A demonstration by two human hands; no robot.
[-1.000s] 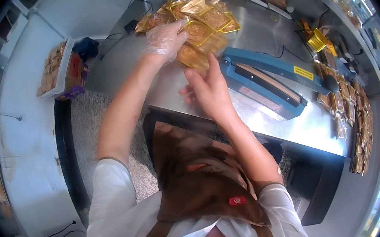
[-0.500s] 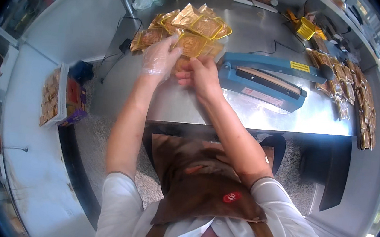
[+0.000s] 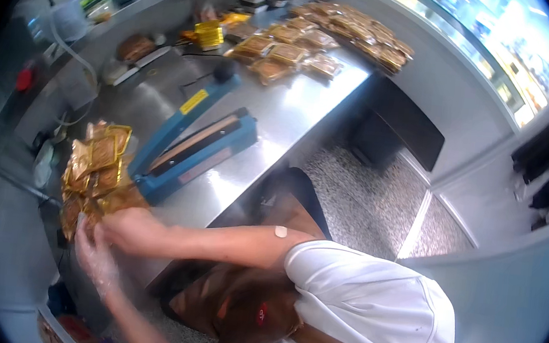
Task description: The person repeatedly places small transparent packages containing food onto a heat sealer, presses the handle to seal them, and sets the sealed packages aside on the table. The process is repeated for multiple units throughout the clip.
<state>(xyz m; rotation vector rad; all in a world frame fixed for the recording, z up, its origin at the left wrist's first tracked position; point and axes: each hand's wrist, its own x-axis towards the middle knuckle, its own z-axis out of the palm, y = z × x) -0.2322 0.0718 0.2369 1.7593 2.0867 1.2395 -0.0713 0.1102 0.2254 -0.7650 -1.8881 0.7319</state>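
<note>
A pile of clear-wrapped food packets with gold trays [image 3: 99,156] lies at the left end of the metal table. My left hand [image 3: 97,258], in a thin clear glove, is at the near edge of the pile, its fingers and thumb closed on a gold packet [image 3: 91,209]. Just to its right, my bare right hand [image 3: 131,227] bends its fingers in against the same packet. Motion blur and the hands themselves hide much of that packet. Beyond my right hand stands a blue impulse sealer [image 3: 199,153], its long arm raised.
More wrapped packets [image 3: 287,53] lie at the table's far end, with a dense stack [image 3: 362,33] beside them. A yellow tray stack [image 3: 208,34] stands near the back wall. A knife [image 3: 149,56] and cords lie behind the sealer. A dark bin [image 3: 376,128] is under the table.
The view has swung to the right, so the table, the sealer and the pile now appear turned and further left. Both hands remain close together at the packet pile.
</note>
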